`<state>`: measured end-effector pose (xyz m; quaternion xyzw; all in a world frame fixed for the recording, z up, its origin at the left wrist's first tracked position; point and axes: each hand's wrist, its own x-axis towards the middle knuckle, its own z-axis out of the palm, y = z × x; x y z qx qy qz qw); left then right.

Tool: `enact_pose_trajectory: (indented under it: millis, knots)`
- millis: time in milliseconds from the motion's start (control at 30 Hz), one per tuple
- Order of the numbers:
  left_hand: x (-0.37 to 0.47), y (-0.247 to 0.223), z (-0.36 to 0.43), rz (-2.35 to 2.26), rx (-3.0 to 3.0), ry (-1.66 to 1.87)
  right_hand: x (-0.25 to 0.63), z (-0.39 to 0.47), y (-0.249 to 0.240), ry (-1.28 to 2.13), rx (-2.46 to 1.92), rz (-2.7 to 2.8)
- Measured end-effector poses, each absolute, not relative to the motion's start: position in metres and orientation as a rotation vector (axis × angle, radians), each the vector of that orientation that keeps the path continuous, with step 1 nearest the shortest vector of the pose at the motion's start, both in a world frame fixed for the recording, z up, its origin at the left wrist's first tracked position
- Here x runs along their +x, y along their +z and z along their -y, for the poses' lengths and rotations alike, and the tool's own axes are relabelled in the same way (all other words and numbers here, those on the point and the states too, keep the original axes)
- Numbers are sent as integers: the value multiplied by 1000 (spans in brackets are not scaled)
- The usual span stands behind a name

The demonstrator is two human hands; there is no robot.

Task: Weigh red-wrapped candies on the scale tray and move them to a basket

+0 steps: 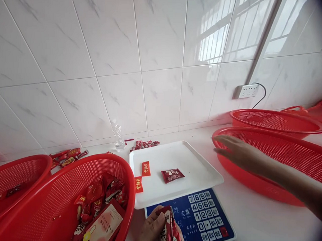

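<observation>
Low in the middle, my left hand (pixel 152 229) is closed around red snack packets (pixel 168 228), in front of the blue keypad of a weighing scale (pixel 187 219). My right hand (pixel 231 147) is stretched out flat with nothing visible in it, at the near-left rim of a red basket (pixel 272 138). On the scale's white tray (pixel 176 152) lies a dark red packet (pixel 173 175). Two small orange-red packets, one inside the tray (pixel 146 168) and one at its left edge (pixel 138 184), are left of it.
A red basket (pixel 69 175) on the left holds many red packets and a red card box (pixel 107 225). Other red baskets stand far left (pixel 25 167) and back right (pixel 274 120). A clear bottle (pixel 118 137) and loose packets (pixel 144 144) lie near the wall, which carries a power strip (pixel 247 91).
</observation>
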<state>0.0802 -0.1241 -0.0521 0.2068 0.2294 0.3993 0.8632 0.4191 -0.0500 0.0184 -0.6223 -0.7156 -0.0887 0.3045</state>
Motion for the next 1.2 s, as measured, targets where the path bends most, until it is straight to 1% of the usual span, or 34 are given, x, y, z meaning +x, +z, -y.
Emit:
enact_pose_trajectory:
  millis: [67,133,200,267,333,533,733,1033,1200]
  knots:
    - [81,-51,125,-463,446,841,375,48,15,-68,-1589,2105]
    - [81,-51,124,-437,472,837,333,48,12,239,-1477,2389]
    - [82,-52,123,-414,502,832,298,46,13,461,-1343,2557]
    - [82,-54,122,-406,520,836,271,42,14,591,-1262,2638]
    - [83,-57,121,-418,522,847,251,36,14,635,-1214,2697]
    - [84,-60,121,-428,528,849,208,20,2,541,-1078,2723]
    - [86,-60,121,-377,556,824,195,11,-8,351,-961,2643]
    - [87,-65,121,-340,536,823,213,8,-9,192,-1133,2537]
    - [87,-64,123,-410,499,852,251,17,6,43,-1223,2435]
